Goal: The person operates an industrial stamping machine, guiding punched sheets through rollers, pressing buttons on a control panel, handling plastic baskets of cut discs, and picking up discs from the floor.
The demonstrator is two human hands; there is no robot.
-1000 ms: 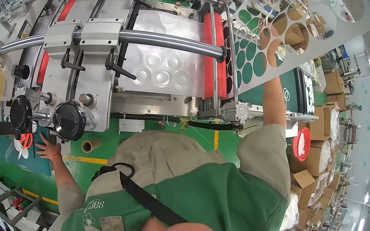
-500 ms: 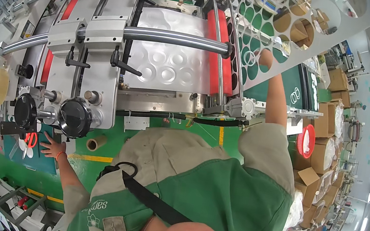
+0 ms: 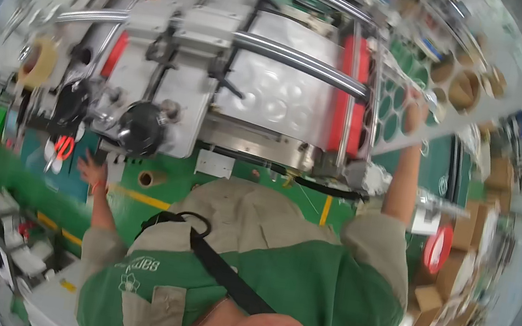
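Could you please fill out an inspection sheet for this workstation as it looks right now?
Surface: green floor with yellow line markings beside a grey machine.
Job's things: white perforated sheet with round holes, coming off the machine past the red roller.
Clutter: orange-handled scissors, tape roll, cardboard tube, stacked cardboard boxes.
Hands: left hand spread open by the black knob, holding nothing; right hand raised to the perforated sheet, grip unclear.
Cables: black cable along the machine's lower edge.
Surroundings: red round sign; image blurred.
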